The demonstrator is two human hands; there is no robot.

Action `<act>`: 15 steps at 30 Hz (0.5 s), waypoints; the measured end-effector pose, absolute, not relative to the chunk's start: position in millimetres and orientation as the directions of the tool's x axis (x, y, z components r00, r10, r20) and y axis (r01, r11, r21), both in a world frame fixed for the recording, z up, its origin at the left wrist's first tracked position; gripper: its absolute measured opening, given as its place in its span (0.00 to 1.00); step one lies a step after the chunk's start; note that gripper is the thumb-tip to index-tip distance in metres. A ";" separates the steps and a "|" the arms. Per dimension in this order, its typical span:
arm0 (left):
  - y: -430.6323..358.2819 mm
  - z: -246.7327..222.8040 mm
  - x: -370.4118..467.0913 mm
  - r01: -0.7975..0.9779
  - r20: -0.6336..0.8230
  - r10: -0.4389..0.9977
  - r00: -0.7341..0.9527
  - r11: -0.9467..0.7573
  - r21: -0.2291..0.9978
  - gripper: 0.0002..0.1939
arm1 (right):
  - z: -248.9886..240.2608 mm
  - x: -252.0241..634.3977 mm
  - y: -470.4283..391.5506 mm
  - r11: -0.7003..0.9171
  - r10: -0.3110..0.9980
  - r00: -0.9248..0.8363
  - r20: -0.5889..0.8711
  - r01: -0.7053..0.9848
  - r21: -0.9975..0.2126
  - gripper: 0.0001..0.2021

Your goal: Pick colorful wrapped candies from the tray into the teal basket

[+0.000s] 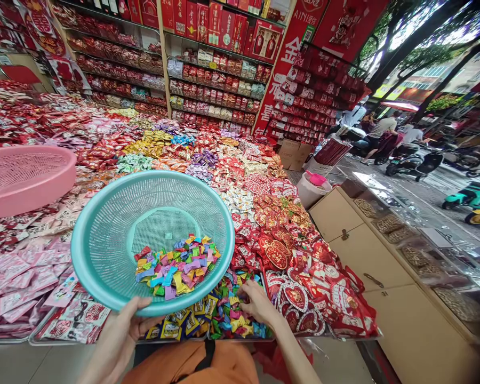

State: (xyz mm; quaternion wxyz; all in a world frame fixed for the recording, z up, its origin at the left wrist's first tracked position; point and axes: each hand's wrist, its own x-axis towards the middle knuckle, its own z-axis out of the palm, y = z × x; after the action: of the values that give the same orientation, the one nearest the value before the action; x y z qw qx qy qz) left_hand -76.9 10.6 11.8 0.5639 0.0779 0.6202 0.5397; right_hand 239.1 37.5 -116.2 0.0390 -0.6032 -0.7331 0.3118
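Observation:
My left hand (130,322) grips the near rim of a round teal plastic basket (100,266), thumb over the edge and fingers beneath. The basket is tilted slightly toward me. Inside, a heap of small wrapped candies (180,266) in many colours lies at its lower right. My right hand (260,304) reaches down into a tray of similar colourful candies (234,314), just right of the basket. Its fingers are bent and apart, touching the candies; I see nothing held in them. Yellow and dark-blue wrapped candies (176,326) lie under the basket's near edge.
A pink basket (32,200) stands at left on piled sweets. Red heart-patterned packets (296,296) lie right of my hand. Packed shelves (220,69) rise behind. At right are a wooden cabinet (368,256), a white bucket (308,194) with a pink scoop, and a street with scooters.

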 end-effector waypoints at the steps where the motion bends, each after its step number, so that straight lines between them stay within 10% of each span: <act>1: 10.2 11.5 -77.0 -0.509 -0.610 0.712 -0.347 0.403 0.760 0.04 | -117.6 239.6 38.1 0.081 0.908 -0.272 -0.319 0.860 -0.504 0.12; 15: 8.9 4.7 -82.4 -0.489 -0.592 0.743 -0.313 0.408 0.771 0.05 | -103.4 237.3 42.0 0.096 0.911 -0.277 -0.305 0.863 -0.496 0.08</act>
State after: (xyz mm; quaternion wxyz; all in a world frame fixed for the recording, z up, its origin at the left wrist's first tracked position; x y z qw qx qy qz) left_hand -82.4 8.9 4.7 0.5768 0.1042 0.6095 0.5339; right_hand 237.3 42.0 -103.4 0.0395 -0.6000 -0.7392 0.3033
